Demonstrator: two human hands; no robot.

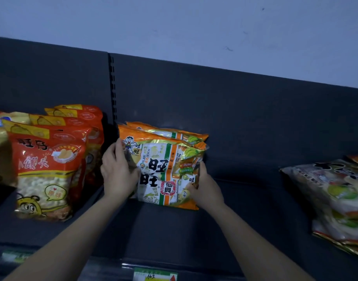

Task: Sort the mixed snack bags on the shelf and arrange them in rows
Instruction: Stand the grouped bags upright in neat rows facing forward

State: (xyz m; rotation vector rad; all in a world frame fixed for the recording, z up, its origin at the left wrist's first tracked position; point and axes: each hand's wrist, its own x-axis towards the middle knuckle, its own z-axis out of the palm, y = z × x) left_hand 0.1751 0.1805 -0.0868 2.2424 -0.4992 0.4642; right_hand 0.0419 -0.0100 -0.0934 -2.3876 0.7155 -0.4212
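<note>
Closest to me, the green price label point(154, 275) on the shelf point(234, 209) lip. My left hand point(118, 171) grips the left edge of the orange cracker bag point(159, 171), and my right hand point(204, 185) pinches its lower right edge. The bag stands upright between them, long axis vertical, against a matching bag point(168, 131) behind. Red bags point(46, 169) stand in a row to the left. A loose pile point(336, 199) lies flat, well off to the right and nearer my right hand, which is likely my next reach.
</note>
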